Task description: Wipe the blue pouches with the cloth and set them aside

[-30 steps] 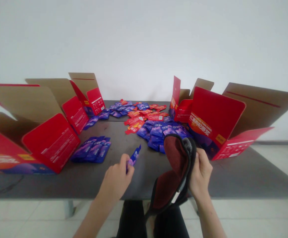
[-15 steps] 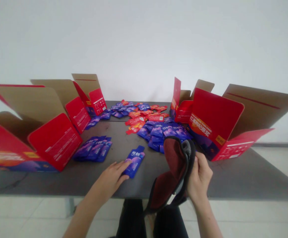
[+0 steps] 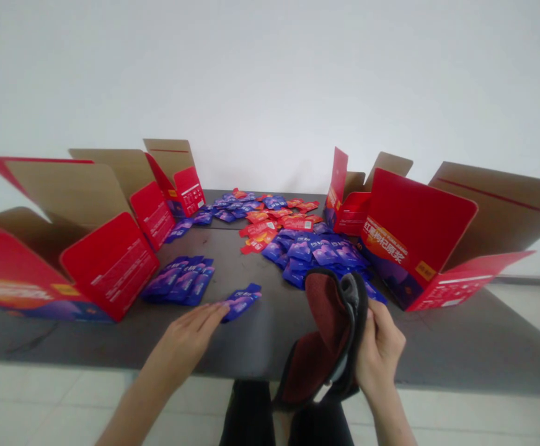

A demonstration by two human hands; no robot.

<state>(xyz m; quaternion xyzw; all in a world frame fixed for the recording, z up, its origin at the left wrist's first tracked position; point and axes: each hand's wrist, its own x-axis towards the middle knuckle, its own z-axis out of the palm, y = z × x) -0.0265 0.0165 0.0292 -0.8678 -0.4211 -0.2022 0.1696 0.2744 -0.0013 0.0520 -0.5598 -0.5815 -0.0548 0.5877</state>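
My left hand (image 3: 188, 337) pinches the near end of a blue-purple sachet (image 3: 242, 301), which is tilted over the grey table. Just left of and behind it, several blue sachets (image 3: 181, 280) lie in an overlapping row. My right hand (image 3: 379, 347) is closed on a dark red cloth item with black edging (image 3: 328, 303), held up at the table's front edge. Behind the cloth item is a pile of blue sachets (image 3: 323, 251), partly hidden by it.
Open red cartons stand at the left (image 3: 111, 263) and right (image 3: 413, 241), with more behind them. Orange-red sachets (image 3: 260, 235) and further blue sachets (image 3: 237, 205) are scattered across the back middle of the grey table (image 3: 260, 347).
My left hand has moved left with the sachet, which now tilts off the table where it lay flat before. My right hand still holds the cloth item. The view has shifted slightly.
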